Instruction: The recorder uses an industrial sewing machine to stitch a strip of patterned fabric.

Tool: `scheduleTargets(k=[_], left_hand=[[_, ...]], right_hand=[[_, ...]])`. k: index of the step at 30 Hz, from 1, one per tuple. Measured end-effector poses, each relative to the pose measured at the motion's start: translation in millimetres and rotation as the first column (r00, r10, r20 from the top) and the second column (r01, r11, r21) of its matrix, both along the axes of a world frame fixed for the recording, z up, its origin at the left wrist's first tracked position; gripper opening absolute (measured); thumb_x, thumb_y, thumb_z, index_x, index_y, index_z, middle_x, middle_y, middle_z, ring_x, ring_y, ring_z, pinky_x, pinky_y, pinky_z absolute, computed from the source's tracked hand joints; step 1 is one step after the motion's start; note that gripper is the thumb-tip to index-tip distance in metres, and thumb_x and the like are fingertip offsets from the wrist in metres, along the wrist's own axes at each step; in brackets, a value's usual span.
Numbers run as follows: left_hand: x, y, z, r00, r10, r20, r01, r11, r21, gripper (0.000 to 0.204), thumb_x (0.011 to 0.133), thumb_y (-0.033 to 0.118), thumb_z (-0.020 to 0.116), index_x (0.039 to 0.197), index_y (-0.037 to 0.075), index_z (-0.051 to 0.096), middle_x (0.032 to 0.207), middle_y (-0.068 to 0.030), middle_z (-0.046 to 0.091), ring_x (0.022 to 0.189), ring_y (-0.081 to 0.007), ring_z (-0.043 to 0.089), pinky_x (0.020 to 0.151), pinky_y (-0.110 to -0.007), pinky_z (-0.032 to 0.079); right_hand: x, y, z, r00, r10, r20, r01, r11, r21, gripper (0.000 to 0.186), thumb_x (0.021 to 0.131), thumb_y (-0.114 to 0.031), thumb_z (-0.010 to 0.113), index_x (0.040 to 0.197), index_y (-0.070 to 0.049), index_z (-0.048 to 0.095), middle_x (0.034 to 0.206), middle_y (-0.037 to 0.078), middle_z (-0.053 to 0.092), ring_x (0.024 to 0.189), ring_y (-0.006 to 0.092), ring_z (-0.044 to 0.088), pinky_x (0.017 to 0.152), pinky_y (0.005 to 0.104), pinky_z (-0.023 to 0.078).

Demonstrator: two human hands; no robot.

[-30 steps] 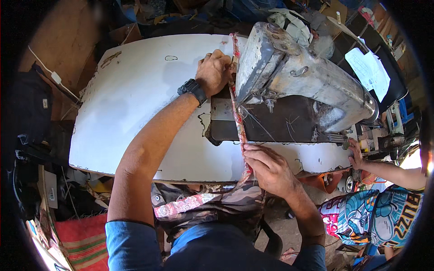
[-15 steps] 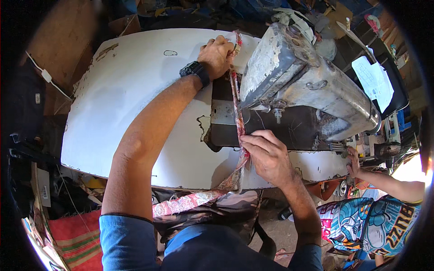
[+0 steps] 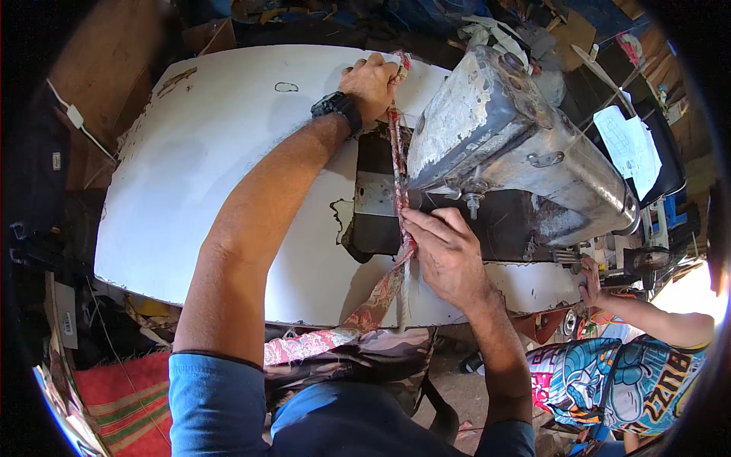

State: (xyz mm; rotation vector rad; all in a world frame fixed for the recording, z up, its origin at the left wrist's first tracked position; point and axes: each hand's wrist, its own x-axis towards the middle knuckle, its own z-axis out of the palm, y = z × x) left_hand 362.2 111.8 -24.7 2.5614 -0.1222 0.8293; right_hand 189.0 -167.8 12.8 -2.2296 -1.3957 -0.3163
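Observation:
A long red-and-cream floral fabric strip (image 3: 371, 295) runs from my lap up across the white table to beside an old sewing machine (image 3: 487, 129). My left hand (image 3: 371, 85), with a black watch on the wrist, grips the strip's far part near the machine head. Nearer to me, my right hand (image 3: 449, 255) pinches the strip between thumb and fingers, where it is folded narrow. A white cord (image 3: 403, 293) hangs out of the fold below my right hand, beside the flat, unfolded fabric. Between the hands the folded strip is stretched fairly straight. The machine's needle area is hidden.
The white tabletop (image 3: 198, 198) has chipped edges and a cut-out with a metal plate (image 3: 375, 194) beside the machine. At the right, another person's hand (image 3: 589, 282) rests at the table edge. A paper sheet (image 3: 628, 148) lies behind the machine; red striped cloth (image 3: 126, 396) is lower left.
My right hand has slid a little farther up the strip, away from me. More white cord and unfolded fabric show below it. My left hand keeps its grip at the far end.

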Motion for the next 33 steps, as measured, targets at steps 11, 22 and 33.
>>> scheduleTargets(k=[11, 22, 33], left_hand=[[-3.3, -0.9, 0.3, 0.986, -0.003, 0.166, 0.062, 0.935, -0.348, 0.018, 0.098, 0.025, 0.071, 0.106, 0.009, 0.067, 0.098, -0.0101, 0.070, 0.083, -0.0303, 0.071, 0.076, -0.045, 0.057], [14.3, 5.1, -1.2, 0.841, -0.507, 0.192, 0.391, 0.323, -0.862, 0.022, 0.101, 0.020, 0.070, 0.100, 0.002, 0.059, 0.075, -0.0097, 0.068, 0.058, -0.0153, 0.065, 0.052, -0.032, 0.053], [-37.4, -7.7, 18.5, 0.652, -0.743, -0.149, 0.489, 0.563, -0.666, 0.044, 0.093, 0.025, 0.078, 0.127, -0.001, 0.069, 0.120, -0.0096, 0.074, 0.106, -0.0209, 0.068, 0.096, -0.035, 0.054]], right_hand=[[-8.9, 3.8, 7.8, 0.992, -0.122, -0.004, 0.120, 0.980, -0.161, 0.038, 0.086, 0.000, 0.062, 0.123, 0.001, 0.071, 0.132, 0.014, 0.062, 0.112, 0.0348, 0.058, 0.100, 0.0444, 0.050], [81.1, -11.9, -8.2, 0.886, -0.299, -0.354, 0.276, 0.954, -0.116, 0.026, 0.105, -0.015, 0.059, 0.121, 0.003, 0.068, 0.119, 0.014, 0.073, 0.112, 0.0233, 0.066, 0.098, 0.0375, 0.053], [64.5, 25.1, -28.1, 0.868, -0.174, -0.465, 0.323, 0.909, 0.263, 0.041, 0.090, -0.027, 0.076, 0.121, -0.002, 0.069, 0.122, 0.025, 0.070, 0.113, 0.0417, 0.068, 0.097, 0.0487, 0.054]])
